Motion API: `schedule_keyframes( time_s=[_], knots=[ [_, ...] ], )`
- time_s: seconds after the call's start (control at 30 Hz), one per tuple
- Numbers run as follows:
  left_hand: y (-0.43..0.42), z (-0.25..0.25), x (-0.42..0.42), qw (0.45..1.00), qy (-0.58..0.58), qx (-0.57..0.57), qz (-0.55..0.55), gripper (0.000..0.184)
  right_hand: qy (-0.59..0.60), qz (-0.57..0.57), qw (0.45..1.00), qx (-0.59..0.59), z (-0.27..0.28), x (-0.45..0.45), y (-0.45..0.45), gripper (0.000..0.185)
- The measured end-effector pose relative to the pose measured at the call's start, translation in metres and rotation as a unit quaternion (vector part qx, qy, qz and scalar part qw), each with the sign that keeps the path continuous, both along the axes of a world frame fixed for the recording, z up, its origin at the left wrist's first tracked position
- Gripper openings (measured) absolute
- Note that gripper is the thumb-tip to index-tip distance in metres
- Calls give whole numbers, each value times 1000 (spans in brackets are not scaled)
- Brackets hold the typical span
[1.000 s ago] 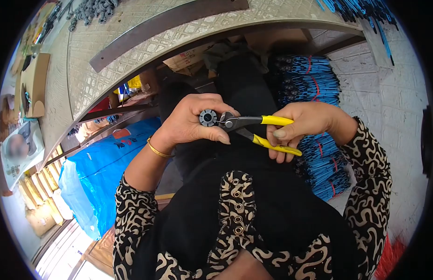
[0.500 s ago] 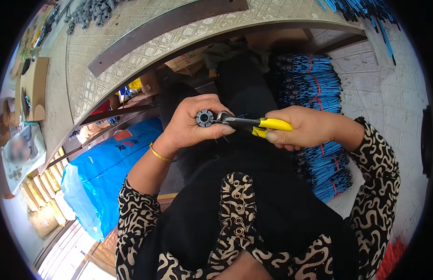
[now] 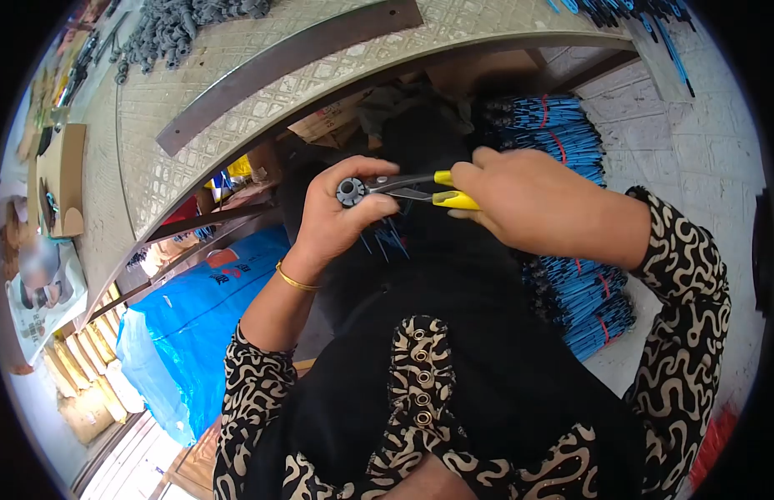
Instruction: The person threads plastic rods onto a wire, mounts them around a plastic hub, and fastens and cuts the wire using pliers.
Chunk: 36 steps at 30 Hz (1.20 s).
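My left hand (image 3: 320,221) is closed around a dark grey round part (image 3: 351,192) with a slotted rim and a hole in its middle. Yellow-handled pliers (image 3: 410,180) are gripped in my right hand (image 3: 533,196). Their handles are spread apart, and the jaws reach between my left thumb and fingers beside the round part. Whether the jaws touch it is hidden. Thin blue strands (image 3: 391,240) hang below my left hand, over the dark clothing on my lap.
A worktable (image 3: 278,104) curves ahead, carrying a flat metal strip (image 3: 291,71) and a heap of grey parts (image 3: 174,29). Tied bundles of blue rods (image 3: 591,304) lie on the floor at right. A blue plastic bag (image 3: 199,312) stands at left, near a cardboard box (image 3: 66,179).
The pliers' handles have opened wider and my right hand has turned and risen slightly. My left hand, still around the round part, has shifted a little up and left.
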<state>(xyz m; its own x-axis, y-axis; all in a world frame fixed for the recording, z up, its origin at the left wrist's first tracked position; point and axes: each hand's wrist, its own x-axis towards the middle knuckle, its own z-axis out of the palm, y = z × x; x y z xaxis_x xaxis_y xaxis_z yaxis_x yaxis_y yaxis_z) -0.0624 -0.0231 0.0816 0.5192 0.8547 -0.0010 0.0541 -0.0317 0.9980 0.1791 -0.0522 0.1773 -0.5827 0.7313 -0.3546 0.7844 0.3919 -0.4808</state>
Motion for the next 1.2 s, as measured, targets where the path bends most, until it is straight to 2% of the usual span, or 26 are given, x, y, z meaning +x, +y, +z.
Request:
schedule_keyframes(
  time_s=[0.03, 0.07, 0.13, 0.17, 0.2, 0.23, 0.27, 0.37, 0.5, 0.63, 0.7, 0.73, 0.83, 0.9, 1.03, 1.1, 1.17, 1.2],
  knots=[
    [1, -1, -3, 1000, -17, -11, 13, 47, 1, 25, 997, 78, -2, -1, 0, 26],
    [4, 0, -7, 1000, 5, 15, 22, 69, 20, 29, 996, 86, -5, -4, 2, 25],
    [4, -11, -18, 997, -54, 20, 45, 80, 57, 39, 992, 101, -14, -11, 7, 24],
    [5, -14, -24, 994, -85, 22, 59, 87, 106, 10, 994, 35, -21, -14, 9, 24],
    [0, -2, -23, 997, -28, 21, 71, 102, 152, -17, 988, -34, -27, -18, 11, 25],
    [1, -4, -28, 997, -39, 15, 72, 103, 197, -43, 974, -104, -29, -22, 14, 25],
    [1, -7, -32, 996, -50, 6, 70, 103, 213, -98, 940, -247, -25, -24, 15, 30],
    [-2, -2, -36, 997, -39, -6, 72, 101, 289, -111, 886, -344, -32, -29, 7, 35],
    [0, -14, -41, 997, -42, 9, 66, 98, 282, -98, 877, -376, -30, -34, 5, 30],
    [0, -7, -37, 997, -24, 18, 68, 93, 278, -71, 920, -266, -43, -34, 3, 27],
    [-2, -16, -37, 992, -111, -8, 52, 85, 324, -117, 903, -257, -44, -33, 3, 24],
    [0, -13, -38, 992, -112, 4, 51, 84, 323, -166, 893, -265, -50, -34, 4, 22],
    [3, -13, -40, 988, -142, 8, 63, 80, 402, -258, 863, -165, -86, -48, 1, 25],
    [8, -8, -40, 986, -134, 7, 94, 75, 348, -266, 892, -109, -101, -66, 3, 28],
    [15, -11, -48, 970, -115, 3, 216, 63, 397, -254, 879, -68, -131, -104, 0, 31],
    [18, -9, -50, 947, -140, -59, 283, 60, 411, -261, 873, -29, -114, -120, 3, 30],
    [16, -4, -48, 931, -152, -115, 310, 58, 414, -240, 875, 67, -103, -132, 11, 30],
    [13, 5, -41, 928, -150, -128, 317, 58, 414, -242, 876, 48, -102, -136, 16, 30]
  ],
)
